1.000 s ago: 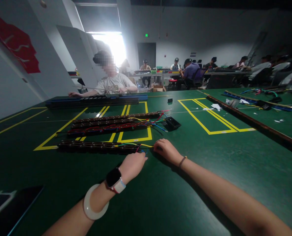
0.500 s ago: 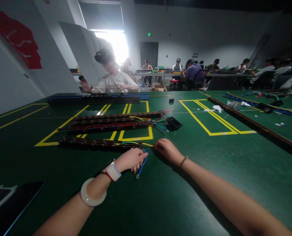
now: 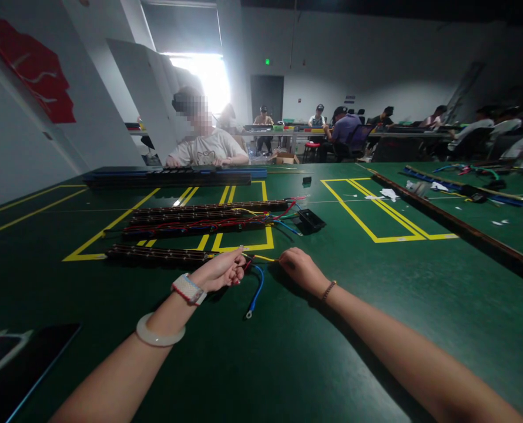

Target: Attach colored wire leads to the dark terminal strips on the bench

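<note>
A long dark strip bundle (image 3: 156, 254) lies on the green table (image 3: 332, 364), with coloured wires coming from its right end. My left hand (image 3: 224, 270) is at that end, its fingers closed near the wires; what they pinch is too small to make out. My right hand (image 3: 294, 264) is closed on the end of the yellow wire (image 3: 265, 259). Between my hands a blue wire (image 3: 260, 285) with a ring terminal curves down onto the table. My left wrist wears a watch and a pale bangle.
More wired strips (image 3: 200, 217) lie behind, beside a small black box (image 3: 311, 220). A long brown strip (image 3: 455, 223) runs diagonally at right. Blue rails (image 3: 177, 176) lie at the far edge before a seated person (image 3: 208, 147). A dark panel (image 3: 32, 364) is at lower left.
My left hand has moved left and up, away from the blue wire, which now lies free. My right hand has barely moved. The person opposite has lowered a raised hand.
</note>
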Motion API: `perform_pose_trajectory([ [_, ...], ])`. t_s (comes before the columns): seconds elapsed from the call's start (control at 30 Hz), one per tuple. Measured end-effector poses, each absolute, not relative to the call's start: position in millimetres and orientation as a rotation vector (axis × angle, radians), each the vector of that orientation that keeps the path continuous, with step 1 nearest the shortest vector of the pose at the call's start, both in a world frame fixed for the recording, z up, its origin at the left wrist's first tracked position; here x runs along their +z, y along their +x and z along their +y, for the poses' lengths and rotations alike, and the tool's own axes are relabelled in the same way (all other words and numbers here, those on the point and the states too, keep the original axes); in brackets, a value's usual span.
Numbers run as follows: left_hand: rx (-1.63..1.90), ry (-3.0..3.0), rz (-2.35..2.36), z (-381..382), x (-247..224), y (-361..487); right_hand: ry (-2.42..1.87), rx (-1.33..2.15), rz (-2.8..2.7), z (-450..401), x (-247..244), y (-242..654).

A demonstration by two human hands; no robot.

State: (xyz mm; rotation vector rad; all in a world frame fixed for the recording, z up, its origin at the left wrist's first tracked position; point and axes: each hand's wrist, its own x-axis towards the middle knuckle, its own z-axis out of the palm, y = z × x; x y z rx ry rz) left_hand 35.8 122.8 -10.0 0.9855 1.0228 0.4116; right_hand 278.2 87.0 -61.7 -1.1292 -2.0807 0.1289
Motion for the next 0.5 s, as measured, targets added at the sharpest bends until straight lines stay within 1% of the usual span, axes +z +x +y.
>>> perform_pose_trajectory([
  [0.1,0.432,1.004,1.057,122.8,-14.9,40.8,-1.117,0.134,-2.075,85.9,-60.8,278.2],
  [0.2,0.473,1.219,1.116,119.0,-17.1,46.6,-1.139,0.156,-2.056,85.0,-59.7,278.3],
  [0.37,0.426,1.863,1.304,107.4,-17.8,56.2,-1.185,0.188,-2.062,82.4,-56.3,277.6],
  [0.5,0.401,2.513,1.413,96.3,-17.5,62.2,-1.187,0.216,-2.060,80.5,-54.6,276.5],
])
